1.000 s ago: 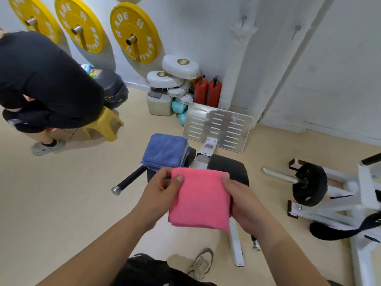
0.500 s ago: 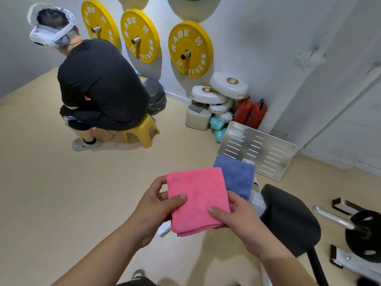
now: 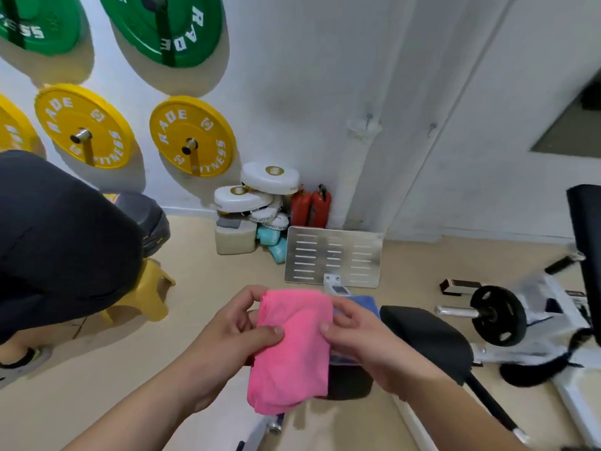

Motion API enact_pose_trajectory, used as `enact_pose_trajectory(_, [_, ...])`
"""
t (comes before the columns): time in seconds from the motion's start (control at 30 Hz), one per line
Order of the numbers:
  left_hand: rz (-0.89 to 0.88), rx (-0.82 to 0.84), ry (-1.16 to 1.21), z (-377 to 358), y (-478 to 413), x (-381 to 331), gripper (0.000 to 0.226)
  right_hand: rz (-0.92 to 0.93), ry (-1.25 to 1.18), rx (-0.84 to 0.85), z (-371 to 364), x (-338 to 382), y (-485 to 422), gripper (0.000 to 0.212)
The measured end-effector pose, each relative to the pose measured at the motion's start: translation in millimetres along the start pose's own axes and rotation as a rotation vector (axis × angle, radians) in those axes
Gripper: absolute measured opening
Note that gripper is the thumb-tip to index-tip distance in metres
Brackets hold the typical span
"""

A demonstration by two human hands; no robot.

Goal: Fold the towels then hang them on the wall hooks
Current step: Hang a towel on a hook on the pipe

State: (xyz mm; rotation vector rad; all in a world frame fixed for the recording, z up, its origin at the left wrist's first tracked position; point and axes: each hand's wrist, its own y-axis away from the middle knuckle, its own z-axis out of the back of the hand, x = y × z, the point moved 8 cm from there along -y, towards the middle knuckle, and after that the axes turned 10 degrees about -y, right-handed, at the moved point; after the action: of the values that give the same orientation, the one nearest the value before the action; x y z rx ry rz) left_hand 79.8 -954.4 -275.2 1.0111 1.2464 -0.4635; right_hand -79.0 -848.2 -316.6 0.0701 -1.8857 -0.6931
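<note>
Above the black bench pad (image 3: 426, 340), folded pink towel (image 3: 292, 346) — long axis vertical, left hand (image 3: 227, 333), right hand (image 3: 361, 343) pinching its sides

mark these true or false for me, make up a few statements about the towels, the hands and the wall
1. The left hand and the right hand both grip the pink towel. True.
2. The pink towel hangs on the wall. False: it is in the hands, and the hooks are bare.
3. A blue towel shows just behind the right hand. True.
4. Every weight plate on the wall is yellow. False: green plates hang above the yellow plates.
</note>
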Motion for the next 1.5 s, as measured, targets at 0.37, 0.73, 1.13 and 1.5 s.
enact_pose_trajectory(0.37, [-0.022,-0.043,-0.233,58.2,-136.8,-71.1,0.016,0.133,-0.082,-0.189,44.8,107.9,-70.4,0.025])
enact_pose_trajectory(0.73, [-0.168,0.206,-0.486,124.6,-363.4,-194.4,0.008,0.301,0.074,-0.702,85.0,256.1,-198.2,0.018])
enact_pose_trajectory(1.13, [-0.66,0.157,-0.816,239.0,-467.7,-465.6,0.016,0.383,0.533,-0.696,25.7,541.8,-293.1,0.022])
enact_pose_trajectory(1.5, [-0.902,0.093,-0.666,157.2,-554.2,-665.3,0.01,0.747,0.678,-1.02,106.1,754.1,-280.6,0.021])
